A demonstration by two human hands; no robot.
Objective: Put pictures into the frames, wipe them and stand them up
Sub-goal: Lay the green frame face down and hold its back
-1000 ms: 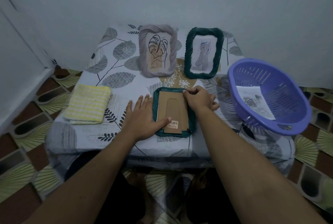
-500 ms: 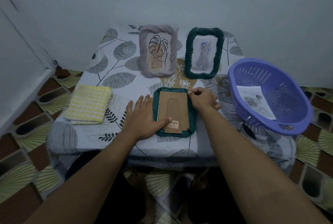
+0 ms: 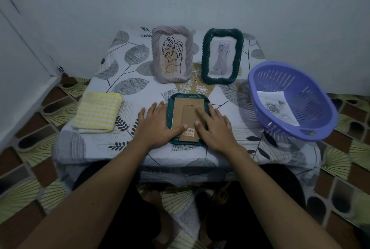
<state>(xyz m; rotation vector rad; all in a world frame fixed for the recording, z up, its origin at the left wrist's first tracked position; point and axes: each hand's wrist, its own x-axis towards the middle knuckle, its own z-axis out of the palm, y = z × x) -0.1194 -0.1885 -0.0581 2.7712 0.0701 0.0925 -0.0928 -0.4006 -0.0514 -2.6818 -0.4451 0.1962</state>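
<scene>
Both hands are just lying flat, fingers straight, nothing gripped: the left hand (image 3: 157,126) rests on the left edge of the face-down green frame (image 3: 188,96) with its thumb on the cardboard backing (image 3: 189,102), and the right hand (image 3: 217,128) is spread over the right side of that backing. That frame lies at the near middle of the table, which has a leaf-print cloth (image 3: 130,64) over it. Going by size from there: a purple slotted basket (image 3: 312,108) sits at the right edge, a grey frame (image 3: 172,76) with a leaf drawing and a second green frame (image 3: 222,79) with a cat drawing stand upright side by side at the back, and a folded yellow striped cloth (image 3: 98,111) lies on the left. A loose printed picture (image 3: 277,106) lies inside the basket, and there's a tiny barcode sticker (image 3: 191,130) on the backing's fold-out stand.
</scene>
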